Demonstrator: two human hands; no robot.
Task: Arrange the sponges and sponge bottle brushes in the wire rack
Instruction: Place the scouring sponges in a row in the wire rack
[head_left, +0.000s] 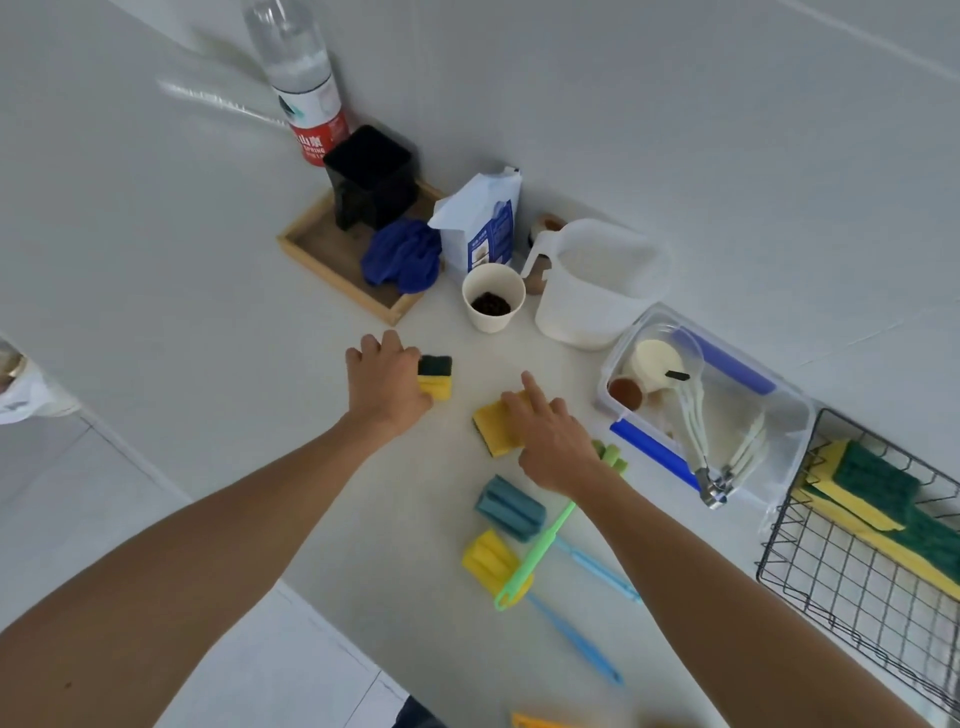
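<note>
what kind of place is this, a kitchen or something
Probably a kitchen counter in a tiled corner: scrub sponges sit in a wire rack, a paper cup holds what look like coffee beans, and a clear measuring jug stands beside it.

Both hands (387, 387) (553, 441) on countertop sponges (435, 376) (496, 428)

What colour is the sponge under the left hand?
Yellow with a dark green scrubbing side; the sponge under the left hand shows in the head view.

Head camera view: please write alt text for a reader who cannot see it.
Two bare hands reach over a white counter: the left hand covers a yellow-and-green sponge, the right hand touches a yellow sponge. Sponge bottle brushes lie nearby; a black wire rack holds sponges.
</note>
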